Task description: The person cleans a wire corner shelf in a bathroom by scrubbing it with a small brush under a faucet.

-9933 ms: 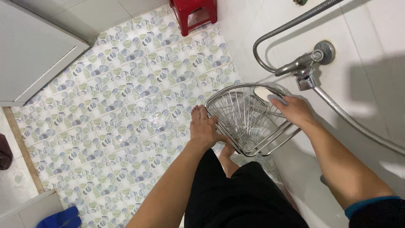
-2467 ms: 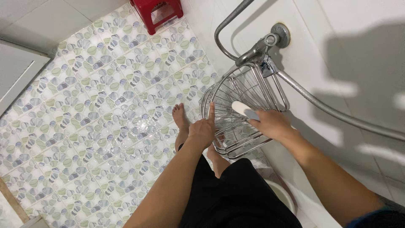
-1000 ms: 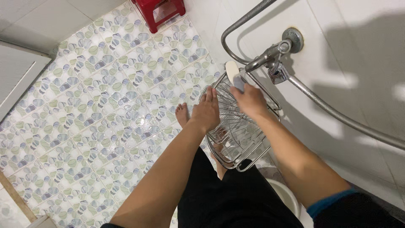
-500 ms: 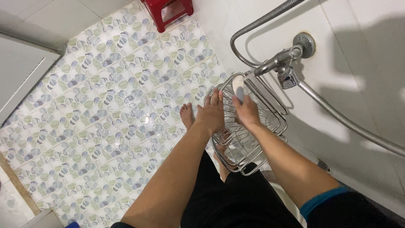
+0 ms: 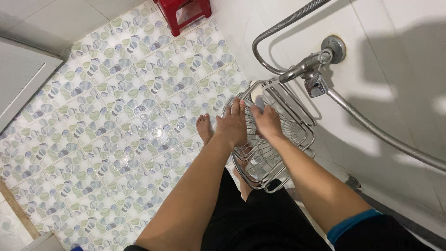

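A chrome wire corner rack [image 5: 283, 139] hangs in front of me below the wall tap. My left hand [image 5: 232, 124] grips its left rim with the fingers laid flat along the wire. My right hand [image 5: 267, 122] is inside the rack's upper part, shut on a white and grey scrub pad [image 5: 257, 100] that it presses against the wires near the top rim. My bare foot [image 5: 203, 128] stands on the floor just left of the rack.
A chrome tap [image 5: 309, 65] with a metal shower hose [image 5: 385, 137] sits on the white tiled wall right of the rack. The pebble-patterned floor tiles [image 5: 130, 116] look wet. A red plastic stool [image 5: 182, 13] stands at the top. A white door [image 5: 18, 79] is at left.
My right hand has brought the pad down from the rack's top rim to just inside it, close to my left hand. The left hand keeps its hold on the rim.
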